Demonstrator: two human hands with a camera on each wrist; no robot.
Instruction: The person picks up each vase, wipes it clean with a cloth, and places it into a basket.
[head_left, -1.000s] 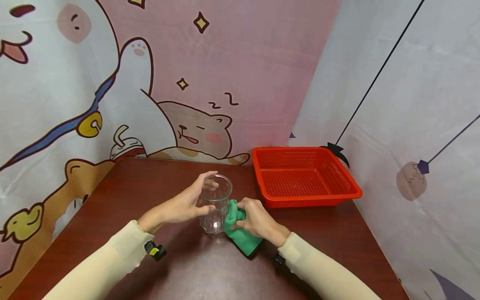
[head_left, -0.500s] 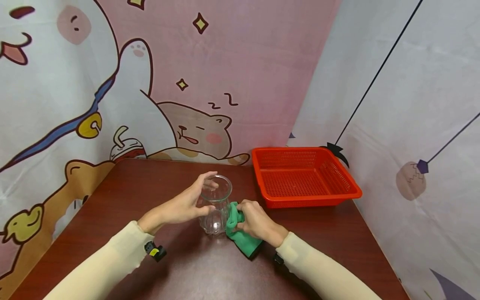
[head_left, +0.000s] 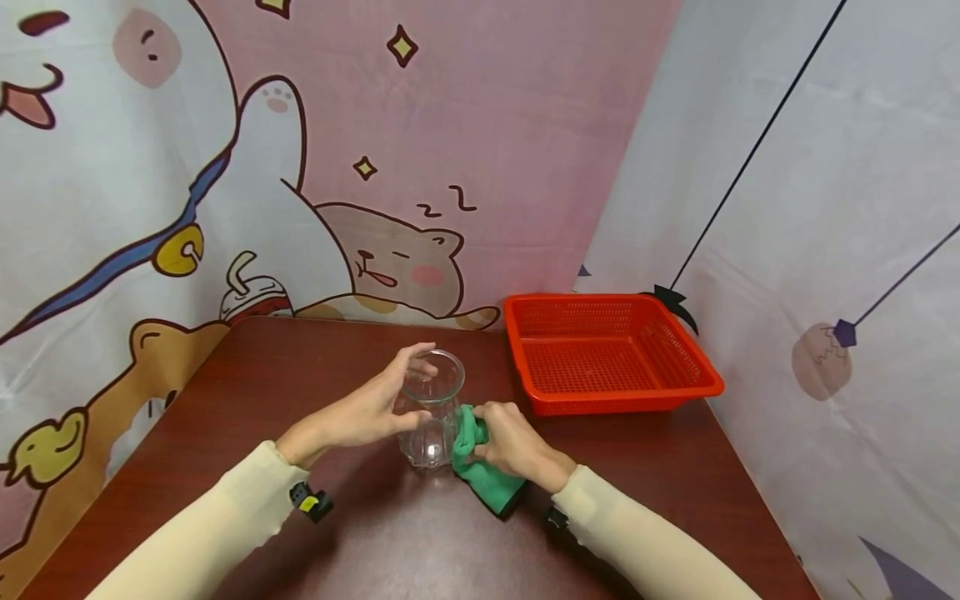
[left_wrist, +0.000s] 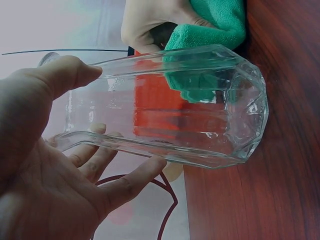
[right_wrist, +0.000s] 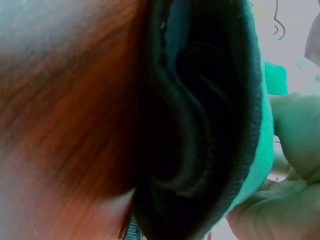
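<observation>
A clear, faceted glass vase (head_left: 429, 429) with a flared rim stands near the middle of the table. My left hand (head_left: 367, 410) grips it from the left, thumb on the near side and fingers curving round the neck. The left wrist view shows the vase (left_wrist: 200, 142) from the side, its base toward the wood. My right hand (head_left: 517, 442) pinches a bunched green cloth (head_left: 487, 483) close against the vase's lower right side. A folded, dark-edged end of the cloth (right_wrist: 262, 150) fills much of the right wrist view and hides some of the right fingers.
A red perforated plastic basket (head_left: 622, 404) sits at the back right of the dark red-brown wooden table (head_left: 405, 542). Cartoon-printed fabric (head_left: 517, 150) hangs behind the table and along its sides.
Over the past second my right hand has shifted slightly down with the cloth, which lies a little lower beside the vase. My left hand and the vase have stayed in place.
</observation>
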